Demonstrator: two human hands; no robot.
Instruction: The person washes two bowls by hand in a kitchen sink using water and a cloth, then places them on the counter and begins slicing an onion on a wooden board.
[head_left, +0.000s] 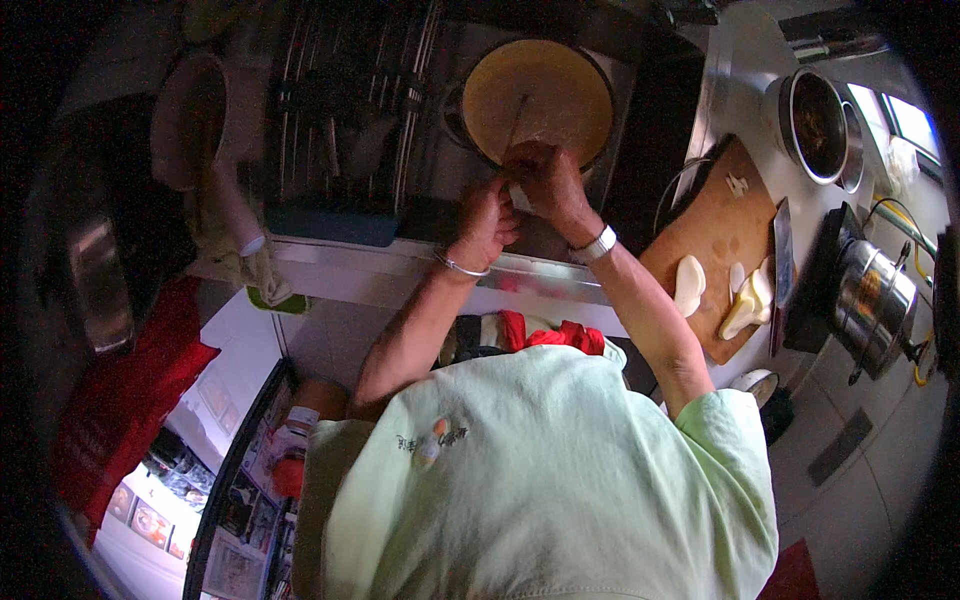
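Both my hands meet above the near rim of a round, yellowish-lined basin (570, 90), which sits in the dark sink area. The fingers of my left hand (487, 217) are curled. My right hand (551, 184) is bent over against it, with its fingertips in shadow. A small pale patch shows between the two hands; whether it is a held piece cannot be made out. From the fingers a thin dark line (519, 116) runs over the basin, too dim to identify.
To the right, a wooden cutting board (675, 217) carries pale vegetable slices (742, 307) beside a cleaver (782, 262). Beyond stand a metal pot (821, 127) and a lidded steel pot (874, 307). A metal rack (345, 112) is left of the basin. Another person's gloved hand (266, 274) is farther left.
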